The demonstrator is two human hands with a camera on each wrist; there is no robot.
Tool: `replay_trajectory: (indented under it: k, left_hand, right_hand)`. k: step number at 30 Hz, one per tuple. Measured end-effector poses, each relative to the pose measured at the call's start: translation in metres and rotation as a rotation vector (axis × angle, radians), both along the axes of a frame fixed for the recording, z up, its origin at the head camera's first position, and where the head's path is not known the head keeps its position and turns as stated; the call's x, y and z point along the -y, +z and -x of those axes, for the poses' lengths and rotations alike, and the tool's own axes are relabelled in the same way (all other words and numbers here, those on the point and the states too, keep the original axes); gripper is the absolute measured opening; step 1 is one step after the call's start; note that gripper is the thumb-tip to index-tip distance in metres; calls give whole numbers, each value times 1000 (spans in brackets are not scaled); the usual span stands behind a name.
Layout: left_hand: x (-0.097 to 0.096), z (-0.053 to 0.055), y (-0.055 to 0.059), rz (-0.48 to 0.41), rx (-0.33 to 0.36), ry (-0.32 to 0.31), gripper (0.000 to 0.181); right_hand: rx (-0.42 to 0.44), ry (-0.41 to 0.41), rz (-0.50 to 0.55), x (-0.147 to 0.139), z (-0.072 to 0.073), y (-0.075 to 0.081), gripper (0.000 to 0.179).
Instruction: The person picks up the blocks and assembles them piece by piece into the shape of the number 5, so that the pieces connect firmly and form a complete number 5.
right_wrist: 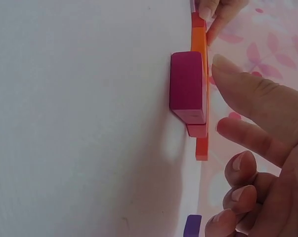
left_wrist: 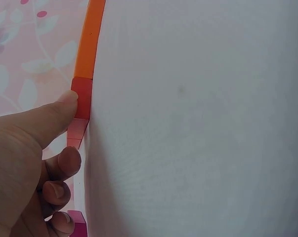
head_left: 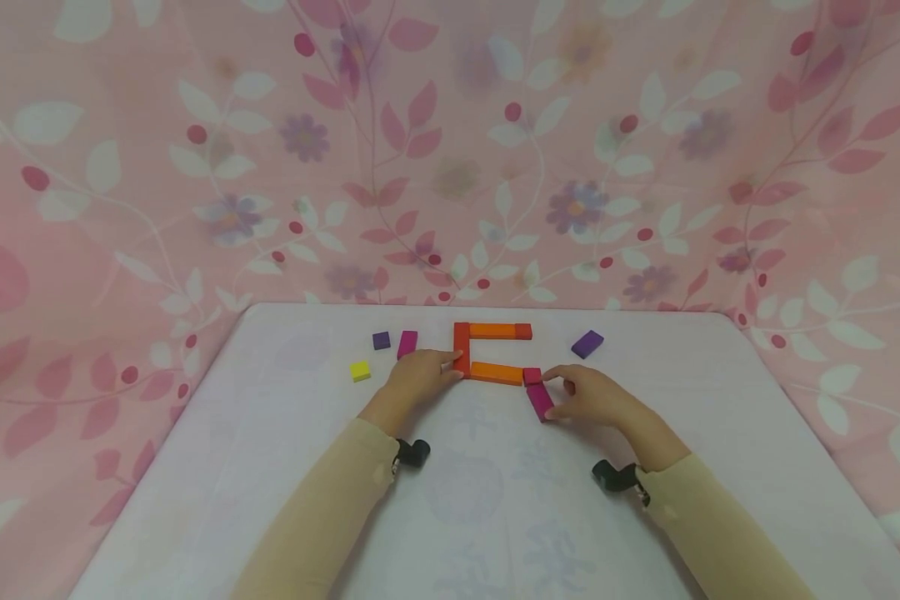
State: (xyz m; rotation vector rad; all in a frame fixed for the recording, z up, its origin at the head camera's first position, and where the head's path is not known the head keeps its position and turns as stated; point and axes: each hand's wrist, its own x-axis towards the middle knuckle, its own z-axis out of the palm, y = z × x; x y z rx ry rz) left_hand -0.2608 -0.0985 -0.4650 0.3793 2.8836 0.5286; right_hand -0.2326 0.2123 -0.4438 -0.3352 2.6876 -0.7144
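My left hand has its thumb against the near end of an upright-running red-orange block, with the index fingertip at its left side. Orange blocks, a far one and a near one, extend rightward from it. A small orange-red block ends the far row; a crimson cube ends the near one. Slanting from the cube toward me is a magenta block. Beside it, my right hand has thumb and index finger spread; the right wrist view shows a gap between them and the block.
Left of the arrangement lie a dark purple cube, another magenta block and a yellow block. A purple block lies at the far right. Floral cloth hangs behind the white-covered table.
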Motion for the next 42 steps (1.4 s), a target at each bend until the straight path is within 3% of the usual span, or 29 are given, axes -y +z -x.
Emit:
replay_trajectory:
  k: [18,42]
  left_hand:
    - [0,0,-4,11,2,2,54]
    - [-1,0,0,6,-3,5,53]
  right_hand:
    - [30,11,-6,-2,-3,-1,64]
    - [29,18,-26,-1,-4,-1,62]
